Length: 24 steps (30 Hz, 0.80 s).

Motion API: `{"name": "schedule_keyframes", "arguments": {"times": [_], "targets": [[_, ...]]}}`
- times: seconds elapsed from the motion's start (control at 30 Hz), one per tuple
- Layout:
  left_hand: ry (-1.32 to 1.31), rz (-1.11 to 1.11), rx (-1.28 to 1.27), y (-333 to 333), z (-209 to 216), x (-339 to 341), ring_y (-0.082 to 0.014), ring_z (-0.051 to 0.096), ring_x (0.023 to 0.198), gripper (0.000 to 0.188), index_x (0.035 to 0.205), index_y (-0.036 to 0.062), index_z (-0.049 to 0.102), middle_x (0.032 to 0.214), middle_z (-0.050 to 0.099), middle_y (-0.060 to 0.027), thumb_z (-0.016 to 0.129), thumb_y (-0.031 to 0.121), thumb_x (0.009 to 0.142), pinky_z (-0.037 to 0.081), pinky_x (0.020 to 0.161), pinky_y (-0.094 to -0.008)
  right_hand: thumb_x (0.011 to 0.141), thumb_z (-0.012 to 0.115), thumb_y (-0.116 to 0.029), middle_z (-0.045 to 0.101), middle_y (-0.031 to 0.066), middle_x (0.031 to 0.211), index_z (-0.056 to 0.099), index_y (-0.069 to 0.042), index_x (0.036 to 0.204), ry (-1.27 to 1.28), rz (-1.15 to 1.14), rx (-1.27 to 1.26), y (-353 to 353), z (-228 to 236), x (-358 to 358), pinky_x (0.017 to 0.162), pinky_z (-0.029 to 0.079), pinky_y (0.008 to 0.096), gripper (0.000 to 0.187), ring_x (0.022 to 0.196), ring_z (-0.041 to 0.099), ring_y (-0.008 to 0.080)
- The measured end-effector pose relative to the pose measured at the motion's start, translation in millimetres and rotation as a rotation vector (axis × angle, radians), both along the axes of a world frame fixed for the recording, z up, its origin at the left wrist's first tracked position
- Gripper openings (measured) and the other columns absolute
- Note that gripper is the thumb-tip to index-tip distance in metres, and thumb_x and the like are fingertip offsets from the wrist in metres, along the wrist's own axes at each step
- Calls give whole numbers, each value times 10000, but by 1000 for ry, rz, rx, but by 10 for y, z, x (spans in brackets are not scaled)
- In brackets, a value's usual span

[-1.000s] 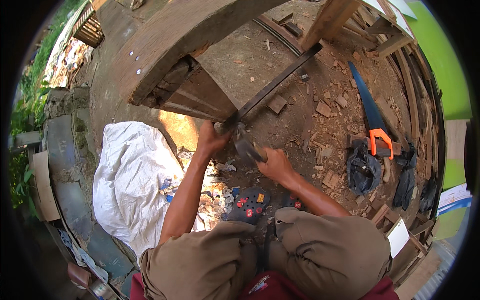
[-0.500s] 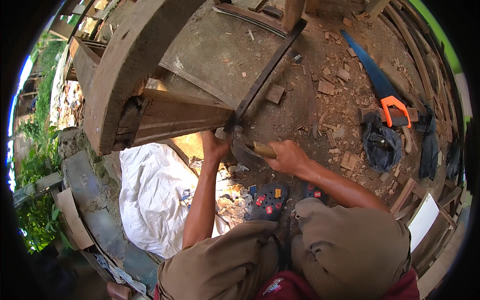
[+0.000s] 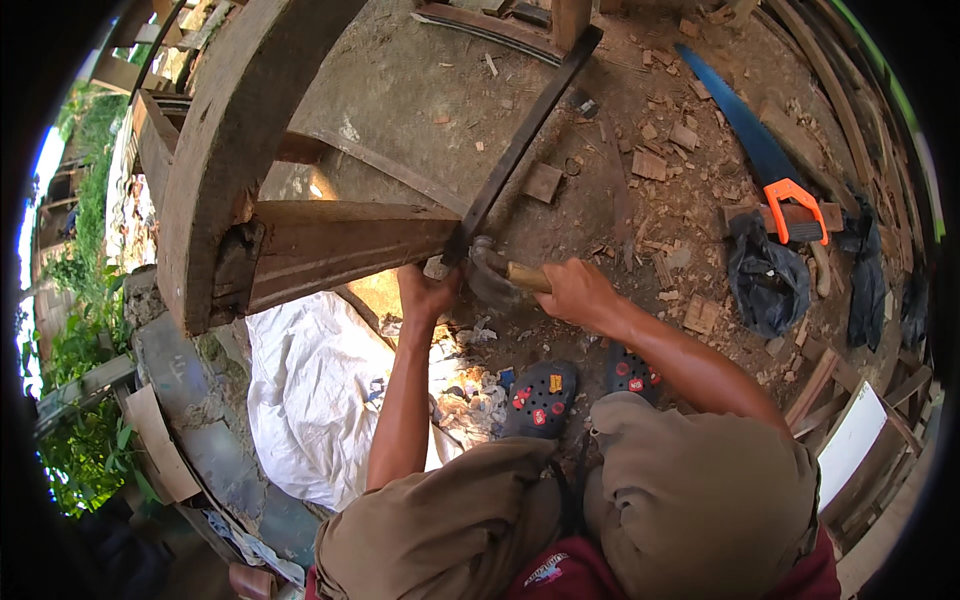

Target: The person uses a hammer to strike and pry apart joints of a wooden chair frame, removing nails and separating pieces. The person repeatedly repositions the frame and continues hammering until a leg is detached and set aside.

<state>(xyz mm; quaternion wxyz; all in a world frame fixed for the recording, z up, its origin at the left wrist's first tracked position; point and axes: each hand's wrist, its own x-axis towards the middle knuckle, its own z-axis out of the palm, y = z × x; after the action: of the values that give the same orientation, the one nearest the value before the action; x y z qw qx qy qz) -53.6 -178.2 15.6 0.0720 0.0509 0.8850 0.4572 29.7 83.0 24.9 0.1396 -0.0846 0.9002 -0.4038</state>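
Observation:
My right hand (image 3: pixel 583 294) is wrapped around the wooden handle (image 3: pixel 528 277) of a claw hammer, whose metal head (image 3: pixel 490 272) is just right of a joint in the wood. There, a long dark wooden strip (image 3: pixel 530 135) meets the narrow end of a brown wooden leg (image 3: pixel 350 245). Just below this joint, my left hand (image 3: pixel 426 293) is closed at the near end of the strip, its fingertips partly hidden by the wood. At the upper left the leg joins a thick wooden beam (image 3: pixel 225 150).
A handsaw (image 3: pixel 740 125) with an orange handle lies at the right beside a black plastic bag (image 3: pixel 765 280). Wood chips and offcuts (image 3: pixel 650 165) litter the ground. A white sack (image 3: pixel 310 400) lies left of my left forearm. Low concrete blocks (image 3: pixel 180 370) edge the left side.
The hammer head has shifted slightly right, away from the strip's end. My left hand stays at the joint. The whole view has tilted a little, moving the beam left and lower.

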Motion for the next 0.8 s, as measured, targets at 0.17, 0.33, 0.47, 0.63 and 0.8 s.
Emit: {"name": "schedule_keyframes", "arguments": {"times": [0.17,0.33,0.47,0.63,0.8], "targets": [[69,20,41,-33,-7,8,-273,627,1158,571,1217,11,633,1191,669,-167,844,76,690,470,1019,-393,782,752,-249,679,228,749,646,-17,872,-32,36,10,-41,102,126,687,559,513,271,734,681,437],[74,46,192,57,33,20,-250,627,1143,586,1216,6,633,1196,670,-166,854,80,679,471,1010,-382,789,742,-237,685,219,767,647,-19,884,59,34,-37,-123,227,2,679,560,515,256,728,679,437],[-33,89,191,-26,-19,34,-238,623,1132,583,1211,6,633,1194,671,-160,856,83,678,471,996,-376,784,734,-233,685,218,767,646,-19,909,74,44,-98,-142,196,-73,677,557,519,263,726,679,435],[13,43,18,-58,-105,10,-257,624,1136,574,1219,6,622,1190,668,-166,821,61,683,464,999,-379,769,728,-244,687,230,767,656,-17,927,-53,72,26,-35,83,-74,693,563,517,286,736,684,436],[-46,79,218,-89,-186,31,-286,628,1143,568,1224,9,617,1187,665,-174,810,62,692,467,1012,-393,765,730,-248,682,250,762,662,-18,929,-48,22,-67,-133,59,-45,702,563,520,291,744,684,448]]}}
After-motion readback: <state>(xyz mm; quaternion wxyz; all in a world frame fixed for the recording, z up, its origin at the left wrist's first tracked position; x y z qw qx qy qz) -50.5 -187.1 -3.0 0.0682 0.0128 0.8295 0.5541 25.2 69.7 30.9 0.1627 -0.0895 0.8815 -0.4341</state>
